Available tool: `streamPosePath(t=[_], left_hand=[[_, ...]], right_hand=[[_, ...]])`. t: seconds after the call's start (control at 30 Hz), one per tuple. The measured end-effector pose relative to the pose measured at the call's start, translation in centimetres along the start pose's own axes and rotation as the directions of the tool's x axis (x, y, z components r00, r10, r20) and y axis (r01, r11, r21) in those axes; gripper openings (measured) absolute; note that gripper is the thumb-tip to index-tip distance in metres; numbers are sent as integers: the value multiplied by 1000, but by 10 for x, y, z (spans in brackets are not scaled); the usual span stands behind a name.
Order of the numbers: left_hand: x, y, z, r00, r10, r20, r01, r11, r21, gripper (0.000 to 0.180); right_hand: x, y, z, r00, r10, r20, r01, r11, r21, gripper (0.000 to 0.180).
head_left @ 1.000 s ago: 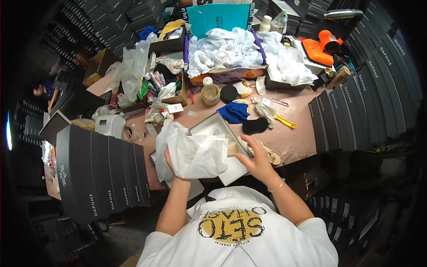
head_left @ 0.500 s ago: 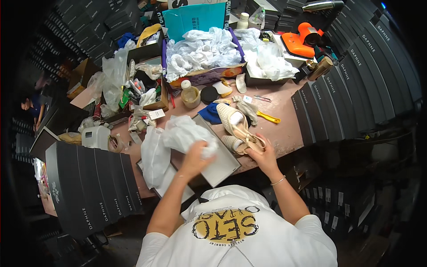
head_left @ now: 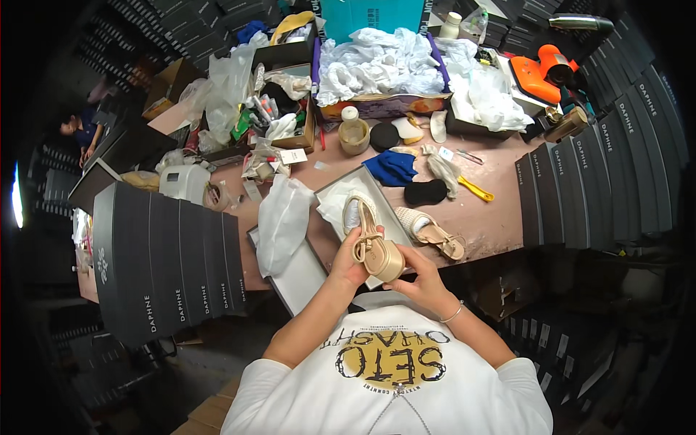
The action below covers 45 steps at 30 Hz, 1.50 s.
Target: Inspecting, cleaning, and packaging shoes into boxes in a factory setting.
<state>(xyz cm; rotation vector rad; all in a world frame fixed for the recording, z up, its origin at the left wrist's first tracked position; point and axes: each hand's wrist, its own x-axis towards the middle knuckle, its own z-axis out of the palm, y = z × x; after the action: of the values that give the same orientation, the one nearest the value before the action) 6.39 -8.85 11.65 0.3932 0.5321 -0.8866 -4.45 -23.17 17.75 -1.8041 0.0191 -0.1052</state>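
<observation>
Beige sandal (head_left: 376, 257) now above box (head_left: 385, 206): left hand (head_left: 349, 264), earlier at tissue (head_left: 332, 206), pinches side; right hand (head_left: 426, 286) clasps heel (head_left: 392, 270) between fingers.

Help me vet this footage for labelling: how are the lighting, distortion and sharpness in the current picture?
Head view: held sandal looks fairly sharp; head view: dark boxes at right curve near the blackened edge; head view: a bright strip glares at far left; head view: below the table, shadow hides much detail.
</observation>
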Motion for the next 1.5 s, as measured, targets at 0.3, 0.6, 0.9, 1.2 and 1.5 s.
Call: streamPosePath(t=[0.3, 0.6, 0.9, 1.2, 1.5], left_hand=[[-13, 7, -9, 989, -45, 139, 65, 988, -142, 27], [-14, -2, -2, 983, 172, -70, -170, 985, 40, 29], [-22, 2, 26, 920, 377, -108, -354, 916, 188, 23], [-35, 3, 36, 902, 427, -65, -399, 881, 254, 31], [-46, 9, 32, 910, 409, 61, -407, 857, 316, 43]], right_hand=[[7, -1, 12, 998, -40, 39, 41, 998, -38, 75], [1, 0, 15, 999, -31, 18, 31, 999, 28, 82], [-3, 2, 14, 1000, 0, 30, 1, 1000, -9, 80], [-1, 5, 19, 999, 34, 23, -34, 999, -14, 77], [-1, 18, 25, 1000, 7, -7, -7, 999, 48, 78]])
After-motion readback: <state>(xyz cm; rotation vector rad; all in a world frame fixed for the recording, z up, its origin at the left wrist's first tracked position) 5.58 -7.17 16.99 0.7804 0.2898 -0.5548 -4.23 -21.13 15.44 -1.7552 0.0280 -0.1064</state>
